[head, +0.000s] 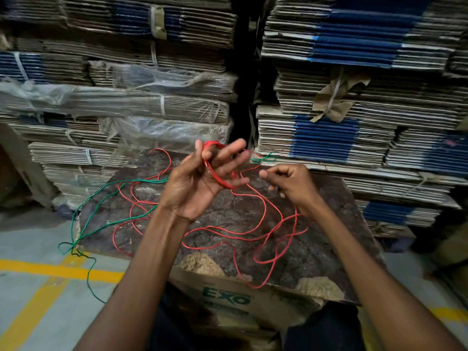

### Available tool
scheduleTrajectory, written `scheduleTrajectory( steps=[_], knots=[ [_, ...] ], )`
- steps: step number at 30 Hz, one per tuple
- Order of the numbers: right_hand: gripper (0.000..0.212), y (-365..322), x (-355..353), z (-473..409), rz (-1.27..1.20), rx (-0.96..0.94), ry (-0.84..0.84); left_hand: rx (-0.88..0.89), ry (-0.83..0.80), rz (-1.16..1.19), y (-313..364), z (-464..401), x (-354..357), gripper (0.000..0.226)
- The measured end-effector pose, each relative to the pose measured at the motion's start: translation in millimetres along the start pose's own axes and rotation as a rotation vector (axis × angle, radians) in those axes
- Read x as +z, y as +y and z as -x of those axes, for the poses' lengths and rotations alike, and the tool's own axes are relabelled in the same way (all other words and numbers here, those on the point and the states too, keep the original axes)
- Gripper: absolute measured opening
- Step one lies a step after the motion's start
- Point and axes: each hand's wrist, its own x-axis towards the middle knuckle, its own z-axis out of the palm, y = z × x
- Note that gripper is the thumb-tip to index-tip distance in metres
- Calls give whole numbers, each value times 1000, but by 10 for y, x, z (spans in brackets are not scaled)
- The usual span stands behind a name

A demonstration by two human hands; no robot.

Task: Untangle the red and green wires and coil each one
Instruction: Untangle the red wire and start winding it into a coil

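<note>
My left hand (200, 183) is raised palm-up over the board, and several turns of the red wire (263, 211) are wound round its fingers as a small coil. My right hand (291, 186) sits just to the right, its fingers curled and pinching the red strand that runs down from the coil. The loose rest of the red wire sprawls in loops across the dark board (228, 219). The green wire (101, 196) trails from behind my left hand across the board's left side and hangs over its edge to the floor; a short green end shows at the back right.
The board rests on a cardboard box (228, 297) printed EXO, right in front of my knees. Tall stacks of flattened cartons (354, 72) stand close behind it. Grey floor with yellow lines (50, 272) lies to the left.
</note>
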Motion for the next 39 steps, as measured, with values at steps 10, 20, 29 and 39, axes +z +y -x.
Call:
scheduleTrajectory(
  steps=[10,20,29,39],
  knots=[
    [9,-32,141,383,33,158,-313,217,230,19,97,-399,-228,31],
    [7,-157,-134,460,165,145,-487,162,287,-1284,30,-498,-489,37],
    [8,-355,-291,306,58,-99,-114,-174,25,-1543,-179,-274,-414,36],
    [6,-351,-368,150,-47,4,-282,-403,-12,-667,-145,72,-202,35]
  ],
)
